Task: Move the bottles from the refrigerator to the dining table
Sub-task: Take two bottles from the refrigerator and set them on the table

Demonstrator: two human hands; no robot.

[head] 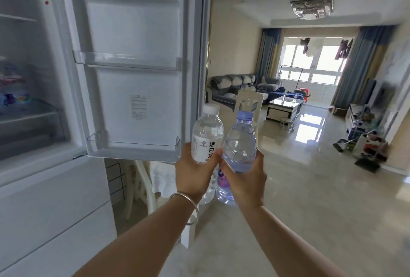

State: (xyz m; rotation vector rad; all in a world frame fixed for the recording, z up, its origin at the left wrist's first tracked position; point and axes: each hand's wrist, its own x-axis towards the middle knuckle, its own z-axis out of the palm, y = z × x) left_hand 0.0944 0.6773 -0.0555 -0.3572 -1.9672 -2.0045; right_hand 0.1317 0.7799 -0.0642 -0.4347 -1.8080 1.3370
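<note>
**Two water bottles held beside the open refrigerator door**

Two bottles are gripped in front of the refrigerator door (133, 66), which is swung open with its shelves bare; the landmark taken here is that door.

The clear bottle with the white cap and white label (207, 136) is clasped by the left hand (194, 173), fingers wrapped round its lower half; it is held upright just right of the door's lower right corner, its cap overlapping the door's edge. A silver bangle (186, 207) is worn on the left wrist.

The blue-tinted bottle with the pale blue cap (240, 143) is clasped by the right hand (245, 184), closed round its middle; it is held just right of the first bottle, the two touching or nearly so; which cannot be told.

Left of the door, the refrigerator interior (28, 90) is seen blurred, with coloured items on a shelf. Below the door, a white chair (142, 188) is partly visible. Well to the right of the door, a grey sofa (235, 87) and a coffee table (285, 108) stand on a glossy floor (321, 177).
</note>
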